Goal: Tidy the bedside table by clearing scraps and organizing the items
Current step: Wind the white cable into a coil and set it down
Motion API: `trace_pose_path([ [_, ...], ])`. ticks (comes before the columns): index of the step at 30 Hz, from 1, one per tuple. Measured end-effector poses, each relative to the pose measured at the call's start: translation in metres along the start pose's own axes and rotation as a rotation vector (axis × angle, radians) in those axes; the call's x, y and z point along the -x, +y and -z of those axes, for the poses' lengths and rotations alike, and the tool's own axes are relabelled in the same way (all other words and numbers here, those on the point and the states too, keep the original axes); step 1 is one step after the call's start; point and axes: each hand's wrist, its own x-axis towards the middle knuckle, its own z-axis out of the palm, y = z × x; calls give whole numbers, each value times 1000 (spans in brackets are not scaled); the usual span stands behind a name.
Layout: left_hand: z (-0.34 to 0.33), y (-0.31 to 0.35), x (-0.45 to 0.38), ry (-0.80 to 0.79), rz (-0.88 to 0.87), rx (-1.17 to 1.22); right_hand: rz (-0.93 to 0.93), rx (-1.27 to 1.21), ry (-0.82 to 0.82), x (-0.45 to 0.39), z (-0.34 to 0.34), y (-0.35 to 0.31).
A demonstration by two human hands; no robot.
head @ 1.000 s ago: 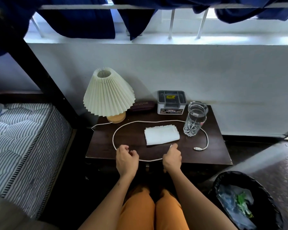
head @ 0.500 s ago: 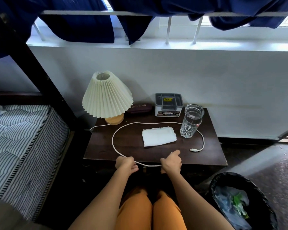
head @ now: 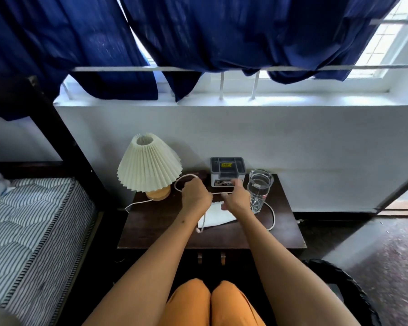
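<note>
A white cable (head: 272, 216) runs across the dark bedside table (head: 165, 234). My left hand (head: 194, 196) is raised over the middle of the table and grips the cable, with a loop standing up behind it near the lamp (head: 149, 164). My right hand (head: 237, 200) holds the same cable just to the right; the cord stretches taut between both hands. A folded white cloth (head: 218, 216) lies under my hands, partly hidden. A clear drinking glass (head: 259, 190) stands right of my right hand. A small grey box (head: 227, 168) sits at the back.
A dark case lies behind the lamp, mostly hidden. A black bin (head: 353, 300) stands on the floor at lower right. A striped mattress (head: 33, 231) and a dark bed frame lie to the left. Blue curtains (head: 222, 31) hang over the window sill.
Both hands lifted the cable from the table's front edge and moved it back toward the lamp and box, gathering it into a loop. The head tilted up, showing more curtain.
</note>
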Motion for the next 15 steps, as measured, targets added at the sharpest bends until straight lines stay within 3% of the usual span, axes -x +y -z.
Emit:
trace_pose_path([
  [6, 31, 46, 8, 253, -346, -132, 235, -151, -166, -6, 30, -52],
  [11, 58, 81, 5, 288, -536, -132, 209, -475, -123, -16, 61, -76],
  [15, 74, 106, 1, 302, -664, -112, 232, -512, 41, -21, 96, -102],
])
